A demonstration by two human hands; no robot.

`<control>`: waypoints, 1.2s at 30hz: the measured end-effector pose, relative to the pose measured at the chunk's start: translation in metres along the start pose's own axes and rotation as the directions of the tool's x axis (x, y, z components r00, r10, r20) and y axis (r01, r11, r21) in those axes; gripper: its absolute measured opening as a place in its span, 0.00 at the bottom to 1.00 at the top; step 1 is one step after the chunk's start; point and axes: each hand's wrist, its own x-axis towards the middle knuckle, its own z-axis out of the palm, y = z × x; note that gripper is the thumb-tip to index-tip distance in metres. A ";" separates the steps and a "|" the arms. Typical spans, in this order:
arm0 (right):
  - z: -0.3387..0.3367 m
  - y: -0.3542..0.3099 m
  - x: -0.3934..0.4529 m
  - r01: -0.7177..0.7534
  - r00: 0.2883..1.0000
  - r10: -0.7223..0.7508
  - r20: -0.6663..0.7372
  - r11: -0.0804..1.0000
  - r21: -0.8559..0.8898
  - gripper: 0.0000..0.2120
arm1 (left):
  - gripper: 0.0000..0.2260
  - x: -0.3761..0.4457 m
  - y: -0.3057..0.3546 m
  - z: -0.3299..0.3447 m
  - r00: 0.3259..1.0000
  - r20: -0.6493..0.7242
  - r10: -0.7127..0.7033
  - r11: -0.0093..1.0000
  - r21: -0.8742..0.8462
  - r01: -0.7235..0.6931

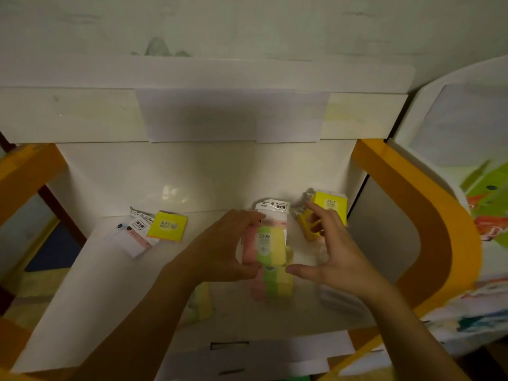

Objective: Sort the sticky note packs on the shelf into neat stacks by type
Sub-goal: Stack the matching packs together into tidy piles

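Pink, green and yellow striped pack (264, 244) is held at the centre of the frame, its long axis running up the frame, above a matching pack (272, 284) on the shelf (110, 284). It is gripped by the curled fingers of the left hand (222, 243); the right hand (327, 251) is spread loosely just beside it, holding nothing.

shelf (137, 284): white, smooth, faintly glossy board | frame (428, 215): orange, matt | striped pack (268, 243) centre: paper in clear glossy film, printed 2209 | yellow pack (167, 225) left of centre: paper, shiny wrap, 2207 | backing strips (228, 116) upper centre: matt white paper
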 end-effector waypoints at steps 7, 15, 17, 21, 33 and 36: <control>-0.004 0.000 -0.006 -0.001 1.000 0.001 -0.012 1.000 -0.001 0.53 | 0.41 0.005 -0.003 0.015 0.979 0.203 0.009 1.000 0.015 -0.012; -0.001 -0.011 -0.004 0.040 0.999 -0.040 -0.008 0.999 -0.008 0.51 | 0.44 0.002 -0.007 0.018 0.982 0.189 -0.012 1.000 -0.005 0.014; -0.002 -0.017 -0.002 0.049 0.999 -0.049 -0.002 0.999 -0.011 0.50 | 0.45 -0.003 -0.009 0.013 0.987 0.153 -0.039 0.999 -0.028 0.044; -0.004 -0.036 0.006 0.129 0.992 -0.129 0.010 0.987 -0.094 0.48 | 0.38 -0.027 -0.018 -0.025 0.991 -0.035 -0.128 0.990 -0.057 0.126; 0.069 -0.076 0.033 0.318 0.927 -0.276 0.253 0.937 -0.146 0.45 | 0.25 -0.118 -0.048 -0.093 0.937 -0.218 -0.272 0.961 -0.007 0.277; 0.079 -0.088 0.035 0.337 0.911 -0.296 0.289 0.936 -0.105 0.44 | 0.25 -0.129 -0.052 -0.095 0.931 -0.210 -0.298 0.953 -0.006 0.304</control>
